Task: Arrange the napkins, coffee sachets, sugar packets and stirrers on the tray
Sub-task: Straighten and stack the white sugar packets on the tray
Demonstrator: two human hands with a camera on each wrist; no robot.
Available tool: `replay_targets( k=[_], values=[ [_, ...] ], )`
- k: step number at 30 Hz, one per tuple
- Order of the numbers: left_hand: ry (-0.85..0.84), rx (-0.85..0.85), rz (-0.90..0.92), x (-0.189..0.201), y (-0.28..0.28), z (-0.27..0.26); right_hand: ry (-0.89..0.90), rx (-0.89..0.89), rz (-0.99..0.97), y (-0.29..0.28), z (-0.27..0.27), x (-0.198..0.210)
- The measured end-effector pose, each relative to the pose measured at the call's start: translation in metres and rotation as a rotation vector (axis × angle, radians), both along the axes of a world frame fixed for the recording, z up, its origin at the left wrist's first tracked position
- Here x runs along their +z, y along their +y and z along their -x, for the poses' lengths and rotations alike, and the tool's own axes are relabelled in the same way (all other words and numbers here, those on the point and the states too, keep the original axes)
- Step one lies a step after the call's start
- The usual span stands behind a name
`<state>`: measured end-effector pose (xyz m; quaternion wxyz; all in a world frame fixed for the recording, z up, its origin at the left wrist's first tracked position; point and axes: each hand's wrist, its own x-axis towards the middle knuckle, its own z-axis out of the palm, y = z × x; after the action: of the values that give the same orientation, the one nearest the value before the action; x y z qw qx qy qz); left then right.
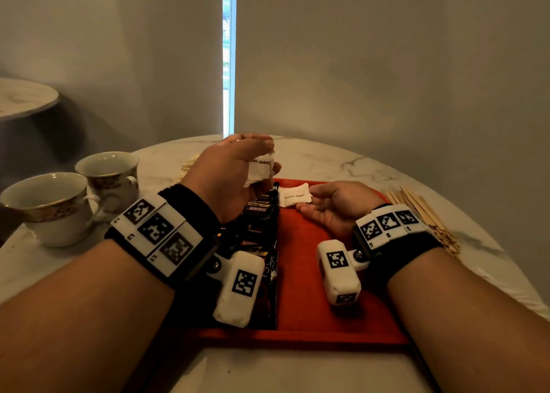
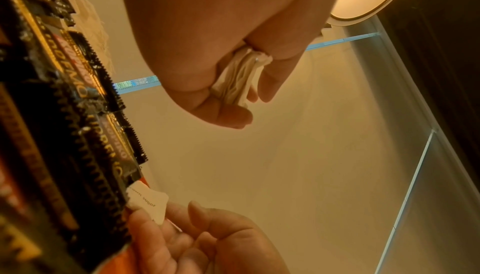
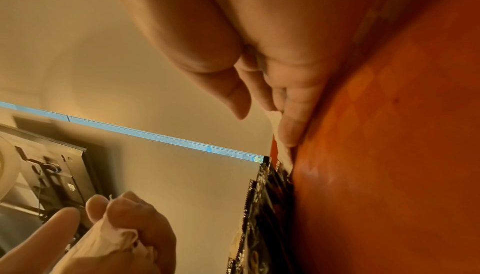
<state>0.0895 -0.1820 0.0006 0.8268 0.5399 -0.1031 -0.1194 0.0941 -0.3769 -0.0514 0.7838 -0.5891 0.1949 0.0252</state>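
Note:
A red tray [image 1: 312, 273] lies on the marble table in front of me. A row of overlapping black coffee sachets [image 1: 259, 223] runs along its left part. My left hand [image 1: 268, 160] is raised over the far end of that row and grips a bunch of white sugar packets [image 1: 259, 169], seen edge-on in the left wrist view [image 2: 239, 77]. My right hand [image 1: 309, 197] rests low on the tray, its fingers straight. Its fingertips [image 3: 288, 134] touch a single brown sugar packet [image 1: 294, 197] that lies flat beside the sachets [image 2: 64, 114]; the thumb stands apart.
Wooden stirrers [image 1: 422, 211] are spread on the table right of the tray, and a smaller bunch of stirrers [image 1: 187, 166] lies behind my left hand. Two patterned cups [image 1: 47, 205] [image 1: 110, 175] stand at the left. The tray's right half is bare red.

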Motion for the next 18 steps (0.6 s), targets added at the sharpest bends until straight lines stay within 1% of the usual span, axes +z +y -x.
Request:
replay_targets(
  k=[4, 9, 15, 18],
  values=[
    [0.0, 0.0, 0.003, -0.0001, -0.0002, -0.0004, 0.006, -0.039, 0.064, -0.0021, -0.0003, -0.0002],
    [-0.005, 0.003, 0.006, -0.001, 0.0005, 0.0001, -0.001, -0.009, 0.135, -0.0013, 0.0008, -0.0017],
    [0.0, -0.001, 0.024, -0.0014, 0.0001, -0.0004, 0.003, -0.003, 0.137, -0.0002, 0.0016, -0.0009],
    [0.014, -0.015, 0.027, -0.0019, -0.001, -0.0011, -0.001, -0.03, 0.138, -0.0014, 0.0017, -0.0005]
  ],
)
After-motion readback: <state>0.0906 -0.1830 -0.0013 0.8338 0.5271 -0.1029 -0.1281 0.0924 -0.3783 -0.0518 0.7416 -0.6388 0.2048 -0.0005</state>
